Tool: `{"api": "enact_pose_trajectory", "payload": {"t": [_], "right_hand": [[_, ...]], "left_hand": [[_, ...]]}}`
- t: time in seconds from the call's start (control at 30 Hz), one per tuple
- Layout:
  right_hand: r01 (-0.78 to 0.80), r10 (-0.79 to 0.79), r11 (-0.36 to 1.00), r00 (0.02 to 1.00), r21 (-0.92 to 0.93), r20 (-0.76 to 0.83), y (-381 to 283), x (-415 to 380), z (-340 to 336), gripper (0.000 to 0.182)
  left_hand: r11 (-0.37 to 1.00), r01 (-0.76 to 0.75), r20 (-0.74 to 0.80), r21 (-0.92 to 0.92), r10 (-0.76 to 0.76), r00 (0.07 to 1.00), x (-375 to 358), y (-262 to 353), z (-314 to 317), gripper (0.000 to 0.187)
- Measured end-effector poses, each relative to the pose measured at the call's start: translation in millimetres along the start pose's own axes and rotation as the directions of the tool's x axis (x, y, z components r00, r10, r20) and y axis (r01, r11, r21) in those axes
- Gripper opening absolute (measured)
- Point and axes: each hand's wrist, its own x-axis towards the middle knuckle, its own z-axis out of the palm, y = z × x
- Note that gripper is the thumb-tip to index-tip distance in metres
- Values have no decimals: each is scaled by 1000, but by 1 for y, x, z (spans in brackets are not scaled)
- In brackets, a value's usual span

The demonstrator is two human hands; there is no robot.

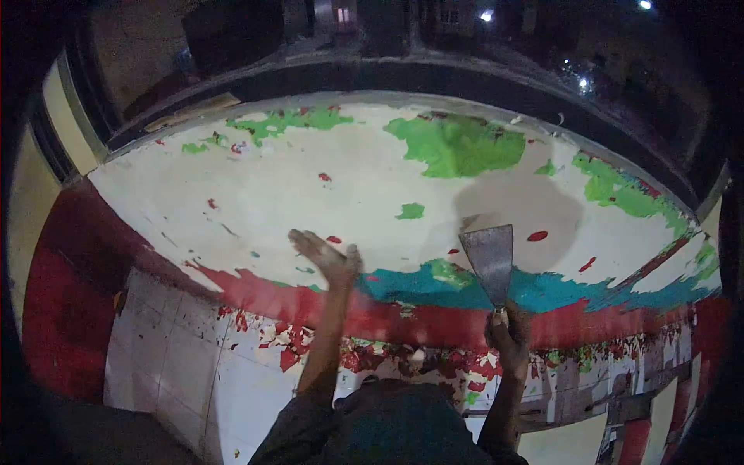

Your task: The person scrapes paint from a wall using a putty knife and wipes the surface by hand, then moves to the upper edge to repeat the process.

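Observation:
My right hand point(509, 339) grips the handle of a scraper point(490, 260), its wide metal blade pointing up and away from me. The blade overlaps the pale wall point(356, 198) just above a band of teal paint point(418, 285). Off to the left, my left hand point(324, 257) is open, fingers stretched out, in front of the bare pale surface. A small red paint patch point(333, 239) shows beside its fingers. Patches of green paint point(465, 147) remain along the upper part of the wall, and a red painted strip point(418, 325) runs along its lower part.
Red, white and green paint flakes point(291, 341) litter the tiled floor point(182, 356) along the wall's foot. Boards or slats point(566, 438) lie at the lower right. A dark ledge point(372, 74) tops the wall, with a dim night scene and lights beyond.

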Motion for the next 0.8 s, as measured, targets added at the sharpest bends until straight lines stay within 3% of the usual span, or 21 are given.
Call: {"api": "enact_pose_trajectory", "payload": {"t": [0.07, 0.17, 0.2, 0.27, 0.33, 0.37, 0.47, 0.5, 0.6, 0.63, 0.73, 0.8], "right_hand": [[37, -24, 996, 988, -82, 151, 1, 6, 1, 34], [-49, 58, 997, 983, -56, 172, 7, 9, 14, 34], [-24, 46, 992, 983, -121, 176, 7, 10, 17, 34], [23, 25, 967, 982, -252, 187, 3, 11, 22, 33], [-5, 61, 962, 978, -274, 199, -6, 10, 31, 33], [-21, 81, 959, 976, -284, 202, -7, 10, 36, 33], [-60, 153, 908, 969, -415, 194, 4, 9, 35, 35], [-118, 202, 904, 965, -412, 167, 5, 8, 38, 36], [-138, 231, 875, 961, -464, 150, 2, 7, 49, 37], [-143, 222, 902, 963, -406, 155, 2, 5, 53, 38], [-188, 286, 868, 946, -459, 155, -2, 5, 63, 39], [-214, 294, 841, 951, -496, 90, 5, 2, 65, 41]], "left_hand": [[986, 100, -55, -137, -108, 993, -11, 28, 15, 102], [975, -219, 33, -26, 220, 975, -32, 13, 12, 87], [949, -314, 80, 15, 312, 947, -33, 8, 6, 84], [981, -183, 141, 71, 172, 975, -30, -5, -4, 78], [1000, 14, 80, -16, -13, 997, -8, -1, -14, 77], [996, 12, -19, -86, -13, 1000, -6, 5, -7, 74], [988, -133, -36, -83, 130, 991, -19, 10, 7, 80], [992, -110, 51, -59, 113, 992, -26, 13, 7, 79], [984, -154, 146, -93, 167, 975, -38, 9, 6, 75], [981, -175, 154, -78, 186, 970, -38, 5, 4, 72], [994, -110, 219, 10, 105, 970, -32, -5, -3, 72], [994, -72, 121, -82, 81, 989, -28, -6, 1, 72]]}}
